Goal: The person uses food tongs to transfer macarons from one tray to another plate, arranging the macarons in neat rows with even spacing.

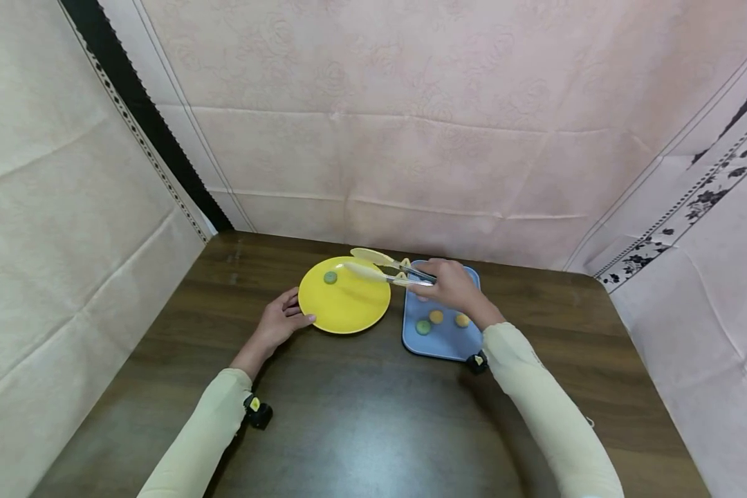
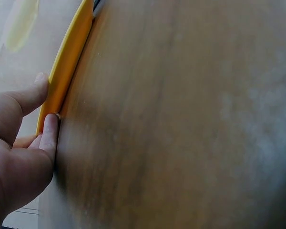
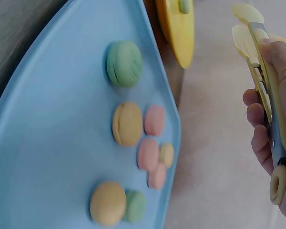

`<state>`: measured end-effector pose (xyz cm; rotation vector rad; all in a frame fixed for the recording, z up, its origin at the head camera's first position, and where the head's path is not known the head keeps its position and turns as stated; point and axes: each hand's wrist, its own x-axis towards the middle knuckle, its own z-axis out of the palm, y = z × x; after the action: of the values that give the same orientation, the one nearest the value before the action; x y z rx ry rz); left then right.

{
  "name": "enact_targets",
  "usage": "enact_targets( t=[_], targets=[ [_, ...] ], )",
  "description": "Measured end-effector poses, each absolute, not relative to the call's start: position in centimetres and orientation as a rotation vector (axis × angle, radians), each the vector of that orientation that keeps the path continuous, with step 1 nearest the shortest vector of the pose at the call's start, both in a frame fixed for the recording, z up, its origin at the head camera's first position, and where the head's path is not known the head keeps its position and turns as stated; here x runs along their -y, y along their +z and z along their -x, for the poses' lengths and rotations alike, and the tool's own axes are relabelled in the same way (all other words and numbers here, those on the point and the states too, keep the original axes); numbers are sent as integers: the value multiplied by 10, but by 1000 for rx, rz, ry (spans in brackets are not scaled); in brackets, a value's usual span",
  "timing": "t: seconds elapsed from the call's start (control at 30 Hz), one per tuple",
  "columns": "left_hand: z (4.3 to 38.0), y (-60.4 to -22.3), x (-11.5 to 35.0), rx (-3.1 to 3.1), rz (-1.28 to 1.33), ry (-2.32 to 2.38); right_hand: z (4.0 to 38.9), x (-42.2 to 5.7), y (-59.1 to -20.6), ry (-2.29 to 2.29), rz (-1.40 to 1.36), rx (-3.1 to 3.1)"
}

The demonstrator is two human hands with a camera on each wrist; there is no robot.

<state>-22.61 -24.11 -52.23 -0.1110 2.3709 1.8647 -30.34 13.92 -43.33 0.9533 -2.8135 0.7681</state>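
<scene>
A yellow plate [image 1: 355,311] carries one green macaron [image 1: 330,277] on its far left part. My left hand [image 1: 279,321] holds the plate's left rim, the thumb on the edge and fingers against its outer side in the left wrist view. In my right hand [image 1: 451,283] are kitchen tongs [image 1: 373,256] with pale cream tips. Those tips stand apart over the plate's right part, nothing between them. Beneath the right hand lies a blue tray [image 1: 448,339]. It bears several macarons, among them green [image 3: 125,63], tan [image 3: 127,124] and pink [image 3: 155,120] ones.
Plate and tray sit side by side near the far edge of a dark wooden table [image 1: 348,408]. Pale patterned cloth [image 1: 373,159] hangs behind the table and along both sides. A black camera [image 1: 259,413] is strapped at the left wrist.
</scene>
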Motion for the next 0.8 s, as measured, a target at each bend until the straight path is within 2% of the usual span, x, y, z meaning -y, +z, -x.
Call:
enact_targets(
  t=[0.37,0.8],
  targets=[
    [225,-522,241,-2375,87,1867,266,-194,-406,670,-863,2732],
    [228,-524,242,-2377,113,1850,227,-251,-415,608,-783,2700]
  ],
)
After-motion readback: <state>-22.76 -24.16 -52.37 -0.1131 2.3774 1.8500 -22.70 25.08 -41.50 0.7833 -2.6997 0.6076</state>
